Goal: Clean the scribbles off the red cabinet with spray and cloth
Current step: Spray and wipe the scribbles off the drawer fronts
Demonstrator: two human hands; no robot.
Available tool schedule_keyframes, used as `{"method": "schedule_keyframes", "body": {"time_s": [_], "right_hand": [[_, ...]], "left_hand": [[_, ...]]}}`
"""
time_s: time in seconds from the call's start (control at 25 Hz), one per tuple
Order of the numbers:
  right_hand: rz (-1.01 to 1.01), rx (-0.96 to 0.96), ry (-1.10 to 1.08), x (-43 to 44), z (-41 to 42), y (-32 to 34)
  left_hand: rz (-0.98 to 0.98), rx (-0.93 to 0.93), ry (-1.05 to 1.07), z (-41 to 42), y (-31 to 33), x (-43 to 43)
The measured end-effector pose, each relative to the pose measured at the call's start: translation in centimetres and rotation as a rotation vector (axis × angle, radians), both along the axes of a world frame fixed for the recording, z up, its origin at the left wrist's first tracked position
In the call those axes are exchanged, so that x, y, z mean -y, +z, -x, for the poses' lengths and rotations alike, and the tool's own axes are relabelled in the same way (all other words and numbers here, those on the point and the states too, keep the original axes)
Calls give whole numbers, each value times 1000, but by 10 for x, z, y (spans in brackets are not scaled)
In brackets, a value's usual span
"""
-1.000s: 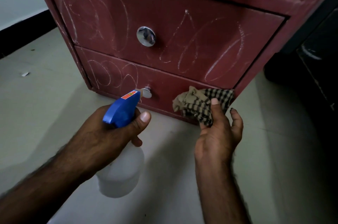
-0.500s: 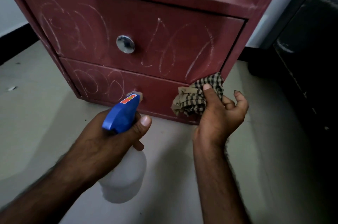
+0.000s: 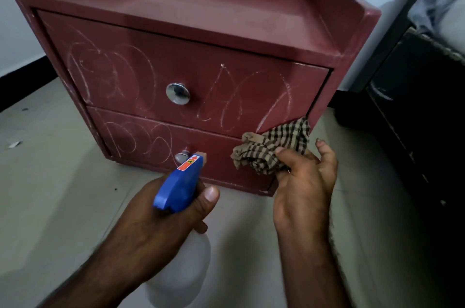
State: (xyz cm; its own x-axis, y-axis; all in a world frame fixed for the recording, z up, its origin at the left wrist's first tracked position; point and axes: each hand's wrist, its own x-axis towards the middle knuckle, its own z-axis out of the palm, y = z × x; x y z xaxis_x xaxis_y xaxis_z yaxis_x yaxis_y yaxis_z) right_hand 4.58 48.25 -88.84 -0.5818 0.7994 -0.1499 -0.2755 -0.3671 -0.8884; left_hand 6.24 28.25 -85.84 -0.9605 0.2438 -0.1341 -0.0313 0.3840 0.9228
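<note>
I see the left hand (image 3: 161,217) gripping the spray bottle (image 3: 179,188), aimed at scribbles (image 3: 113,73) on the cabinet (image 3: 176,28) at twelve o'clock; the right hand (image 3: 304,189) clutches the cloth (image 3: 271,150) at two o'clock, ready to wipe.

We see a pale tiled floor (image 3: 50,194), a white wall (image 3: 15,50) with black skirting (image 3: 22,83), and dark furniture (image 3: 422,131) on the right.

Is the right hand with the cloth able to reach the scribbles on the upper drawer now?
Probably yes: the right hand holds the cloth by the upper drawer's lower right corner, and nothing stands between it and the scribbles just above.
</note>
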Motion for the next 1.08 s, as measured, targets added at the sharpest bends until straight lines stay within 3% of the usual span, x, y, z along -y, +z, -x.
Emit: {"method": "schedule_keyframes", "body": {"time_s": [0.16,0.48,0.6,0.92,1.08], "right_hand": [[-99,-15,-62,-1,-2,-8],[-637,104,-304,9,6,-22],[-746,113,-336,11,8,-32],[-619,154,-274,10,10,-33],[-255,71,-81,9,1,-26]], "left_hand": [[-30,9,33,3,0,0],[0,25,25,3,4,-3],[-18,25,49,4,2,-3],[-14,25,50,8,-3,1],[-32,9,27,9,-4,1]]}}
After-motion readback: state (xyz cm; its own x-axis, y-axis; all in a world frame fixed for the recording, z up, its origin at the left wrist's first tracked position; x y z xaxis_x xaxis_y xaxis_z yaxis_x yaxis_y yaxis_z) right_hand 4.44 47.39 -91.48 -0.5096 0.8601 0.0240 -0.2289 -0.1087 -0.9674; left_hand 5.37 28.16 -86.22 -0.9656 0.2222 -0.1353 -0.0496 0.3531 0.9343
